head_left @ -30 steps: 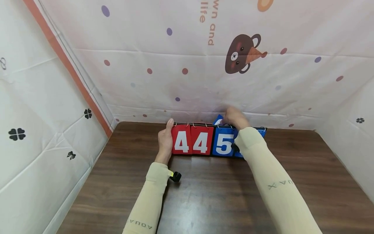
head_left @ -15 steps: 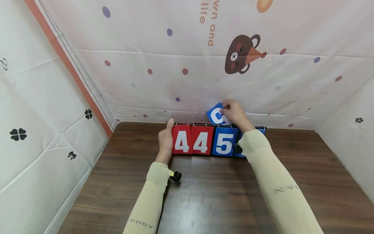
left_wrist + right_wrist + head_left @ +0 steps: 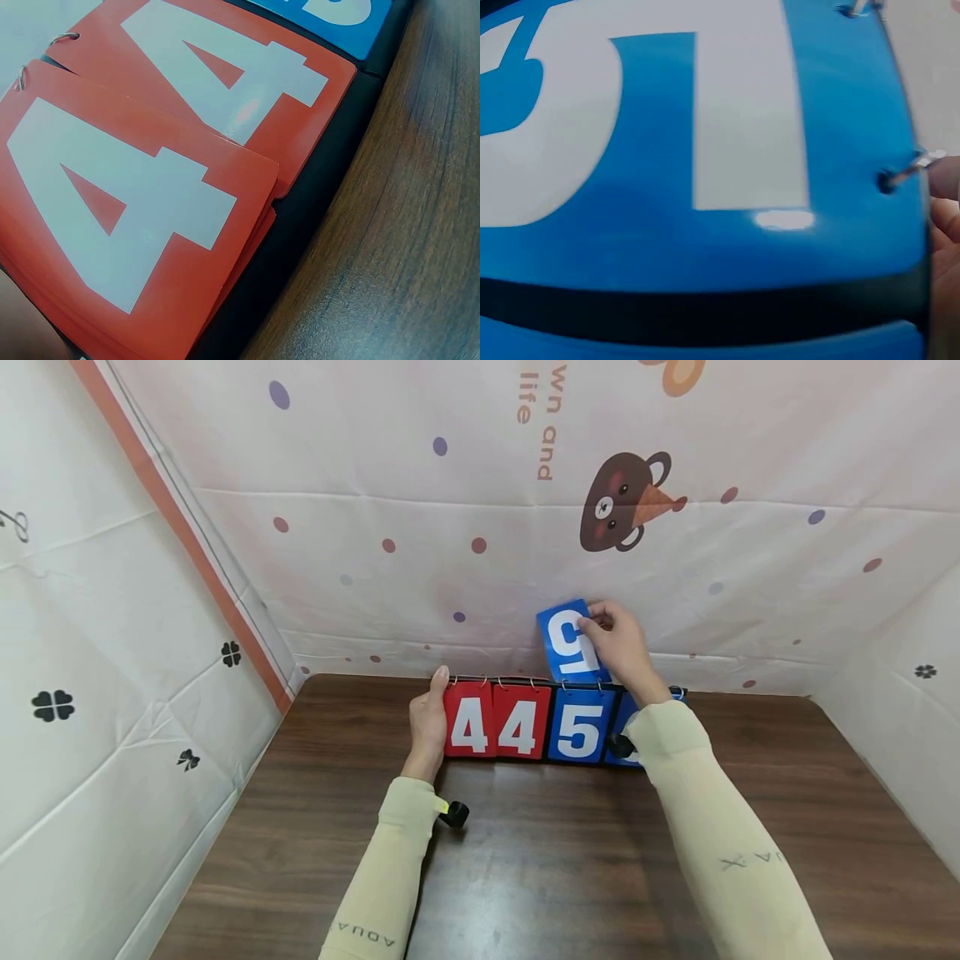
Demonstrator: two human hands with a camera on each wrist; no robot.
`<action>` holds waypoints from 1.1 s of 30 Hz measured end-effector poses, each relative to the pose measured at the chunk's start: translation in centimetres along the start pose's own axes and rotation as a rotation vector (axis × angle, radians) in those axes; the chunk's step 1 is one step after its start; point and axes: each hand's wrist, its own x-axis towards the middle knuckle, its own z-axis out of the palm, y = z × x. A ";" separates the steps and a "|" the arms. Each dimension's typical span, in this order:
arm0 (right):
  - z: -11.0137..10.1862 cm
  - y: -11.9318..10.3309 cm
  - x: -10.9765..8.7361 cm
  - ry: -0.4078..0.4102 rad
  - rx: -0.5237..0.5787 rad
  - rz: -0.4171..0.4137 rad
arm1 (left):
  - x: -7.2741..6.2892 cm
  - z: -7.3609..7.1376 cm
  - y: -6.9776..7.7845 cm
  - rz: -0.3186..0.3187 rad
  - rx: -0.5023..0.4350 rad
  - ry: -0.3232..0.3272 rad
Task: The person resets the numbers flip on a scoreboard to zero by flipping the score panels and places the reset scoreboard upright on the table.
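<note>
A flip scoreboard [image 3: 547, 731] stands at the table's far edge, its red cards [image 3: 517, 722] showing 4 and 4. The left one of its blue stacks shows a 5 card [image 3: 579, 725]; the right blue card [image 3: 619, 718] is partly covered by my right sleeve. My left hand [image 3: 427, 727] grips the board's left end, thumb up along the edge. Above the top rail, my right hand [image 3: 624, 645] pinches a raised blue card [image 3: 564, 642] with an upside-down 5. The right wrist view shows the blue card [image 3: 660, 247] close up with metal rings [image 3: 907, 172] and part of the hand behind.
The brown wooden table [image 3: 510, 860] extends in front of the board. A patterned white cloth wall [image 3: 360, 577] rises right behind it, with another cloth side [image 3: 97, 635] at left. A small black wrist camera [image 3: 454, 814] sits at the left cuff.
My right hand has risen from behind the rail, lifting the blue card upward so its inverted 5 shows. My left hand stays at the board's left end.
</note>
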 end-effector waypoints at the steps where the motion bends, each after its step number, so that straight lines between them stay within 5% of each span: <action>1: -0.3 -0.1 -0.1 0.009 0.016 0.003 | 0.0 0.0 0.0 -0.001 0.001 0.002; 15: -3.3 -2.3 -2.3 0.080 0.139 -0.026 | -0.1 0.0 0.1 -0.012 0.004 0.010; 33: -6.3 -4.6 -6.3 -0.026 0.057 -0.223 | 0.0 0.0 0.1 -0.010 -0.008 -0.002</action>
